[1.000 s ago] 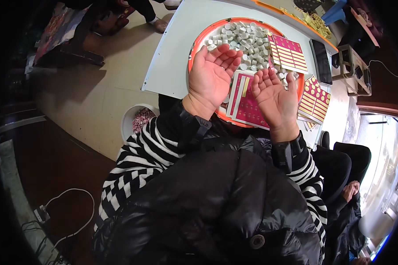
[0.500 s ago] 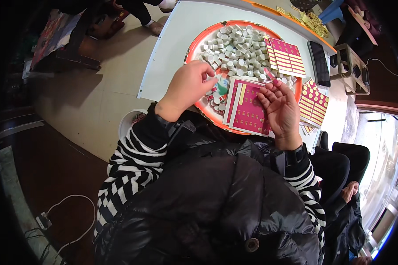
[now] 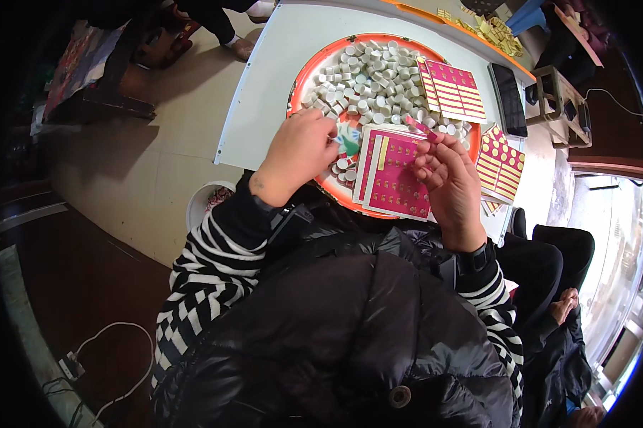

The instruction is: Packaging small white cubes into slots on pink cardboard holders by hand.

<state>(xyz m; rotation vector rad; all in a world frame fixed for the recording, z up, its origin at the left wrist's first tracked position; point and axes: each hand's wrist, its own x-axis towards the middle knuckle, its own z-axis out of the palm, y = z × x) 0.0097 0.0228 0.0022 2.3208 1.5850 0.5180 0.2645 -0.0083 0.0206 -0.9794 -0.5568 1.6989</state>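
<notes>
My right hand [image 3: 453, 187] pinches a small pink-red sticker strip [image 3: 423, 129] between thumb and fingertips, above the right edge of a stack of magenta sticker sheets [image 3: 396, 175]. My left hand [image 3: 299, 148] is closed over the left side of a round tray with an orange-red rim [image 3: 299, 80]. Its fingertips are pressed together, and what they hold, if anything, is too small to make out. Many small white caps [image 3: 375, 82] are heaped in the tray's far part. Several caps with red on them [image 3: 344, 164] lie just beyond my left fingers, beside the stack.
Magenta and cream sticker sheets [image 3: 453, 89] overlap the tray's far right rim. More yellow-dotted sheets [image 3: 503, 164] lie right of it, near a black phone-like slab [image 3: 508, 100]. A white bucket [image 3: 197, 203] stands on the floor at left. Another person's hands [image 3: 565, 305] rest at right.
My left hand has dropped slightly, its fingers closing together. My right hand has moved a little lower with the strip still pinched. The whole view has shifted slightly.
</notes>
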